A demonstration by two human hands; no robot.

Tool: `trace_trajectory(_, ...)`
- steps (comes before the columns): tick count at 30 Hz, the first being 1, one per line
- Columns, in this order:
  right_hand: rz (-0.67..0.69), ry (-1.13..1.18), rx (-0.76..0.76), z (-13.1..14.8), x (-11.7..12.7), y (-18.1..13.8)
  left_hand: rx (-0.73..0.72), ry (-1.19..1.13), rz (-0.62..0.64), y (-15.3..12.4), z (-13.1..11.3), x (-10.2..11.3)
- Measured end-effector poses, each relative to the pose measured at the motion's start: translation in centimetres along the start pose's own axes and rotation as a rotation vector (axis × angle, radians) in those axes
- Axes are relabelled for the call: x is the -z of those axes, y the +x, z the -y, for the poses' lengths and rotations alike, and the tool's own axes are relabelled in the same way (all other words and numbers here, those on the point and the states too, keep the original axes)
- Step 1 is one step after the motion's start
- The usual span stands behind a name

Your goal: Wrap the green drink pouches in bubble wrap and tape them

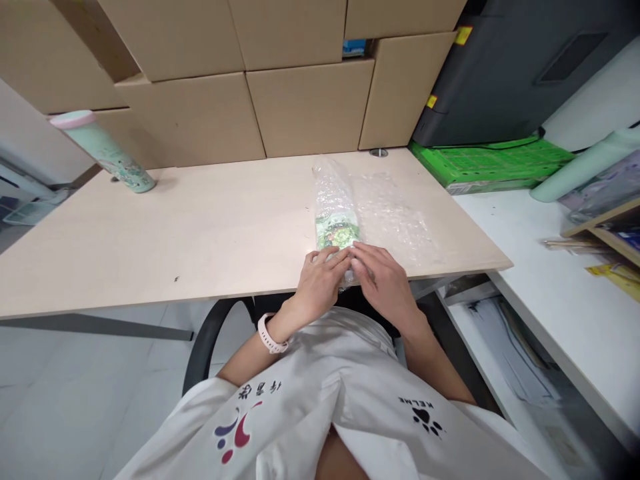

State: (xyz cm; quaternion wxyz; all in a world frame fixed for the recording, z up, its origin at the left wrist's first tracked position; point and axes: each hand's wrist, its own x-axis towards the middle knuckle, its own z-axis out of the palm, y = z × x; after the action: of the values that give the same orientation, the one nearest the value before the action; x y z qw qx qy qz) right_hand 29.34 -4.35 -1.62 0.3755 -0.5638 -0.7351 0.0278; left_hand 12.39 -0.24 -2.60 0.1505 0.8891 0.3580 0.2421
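Lying under left hand (320,281) and right hand (384,280), the green packet (338,231) extends forward; whether clamped is unclear.

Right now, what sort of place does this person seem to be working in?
Probably an office or storeroom workspace: cardboard boxes are stacked behind a pale desk, a black-armed chair stands at its front edge, and clear plastic wrapping lies on top.

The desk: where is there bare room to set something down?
The widest free patch on the desk, bar small specks, lies between the tumbler and the green package, with cardboard boxes behind. A narrow strip lies between the clear plastic wrap and the desk's right edge. Crowded: the package's near end, under the left hand and right hand.
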Motion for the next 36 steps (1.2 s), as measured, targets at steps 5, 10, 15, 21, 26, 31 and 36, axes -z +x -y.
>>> trace_trajectory(5, 0.000, 0.041, -0.050, -1.0, -1.1, 0.2, 0.327, -0.452, -0.325, -0.5, 0.3, 0.2)
trace_trajectory(10, -0.045, 0.179, -0.132, -1.0, -1.0, -0.2, 0.468, -1.285, -0.279, -0.3, -0.2, 1.3)
trace_trajectory(15, -0.085, 0.461, -0.241, -2.1, -0.8, -0.4, 0.237, -1.123, -0.273, 0.8, -1.7, 0.1)
trace_trajectory(21, -0.114, 0.249, -0.497, -6.4, 0.4, -1.4, -0.191, -0.341, -0.110, 4.4, -3.3, -3.6)
trace_trajectory(26, -0.110, -0.147, -0.447, -7.3, 1.4, -1.3, -0.196, 0.178, -0.082, 6.0, -4.5, -5.7)
trace_trajectory(31, -0.105, -0.406, -0.271, -6.9, 1.8, -1.9, -0.243, 0.285, -0.099, 6.5, -4.2, -6.1)
trace_trajectory(36, 0.007, -0.403, -0.160, -6.0, 2.5, -3.0, -0.266, 0.088, -0.100, 5.0, -3.4, -4.5)
